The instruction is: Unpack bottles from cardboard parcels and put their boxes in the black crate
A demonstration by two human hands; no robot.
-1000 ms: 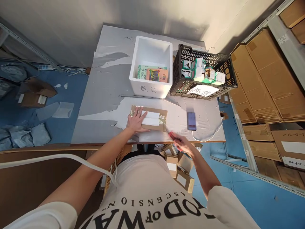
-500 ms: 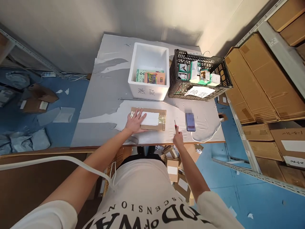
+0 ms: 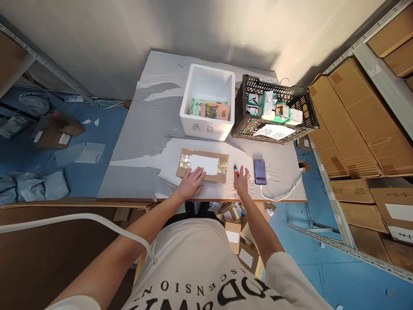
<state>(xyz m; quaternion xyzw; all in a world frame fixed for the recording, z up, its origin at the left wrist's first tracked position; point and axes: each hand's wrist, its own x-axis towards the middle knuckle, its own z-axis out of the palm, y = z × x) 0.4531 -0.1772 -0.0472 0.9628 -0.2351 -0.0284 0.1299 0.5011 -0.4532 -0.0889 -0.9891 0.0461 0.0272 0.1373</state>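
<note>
A flat cardboard box (image 3: 222,177) lies on the worktable, with a white label (image 3: 211,165) and shiny clear tape near both ends. My left hand (image 3: 191,183) rests on its near edge, fingers stretched over the cardboard and part of the label. To the right of the box, my right hand (image 3: 241,182) is low over the table with its fingers apart. A small red and black cutter knife (image 3: 236,171) is beside its thumb side; the fingers are not wrapped round it. Farther right, a phone (image 3: 260,172) lies with its screen up, plugged into a white cable.
Behind the box stand a white foam bin (image 3: 207,125) holding colourful packets and a black plastic crate (image 3: 238,116) of small white-green boxes. Racks with large cartons (image 3: 361,116) line the right side. A white cable (image 3: 97,217) hangs across my left arm.
My left hand has slid from the box's left end toward its near edge. My right hand has opened from its grip on the cutter knife. The view has shifted slightly.
</note>
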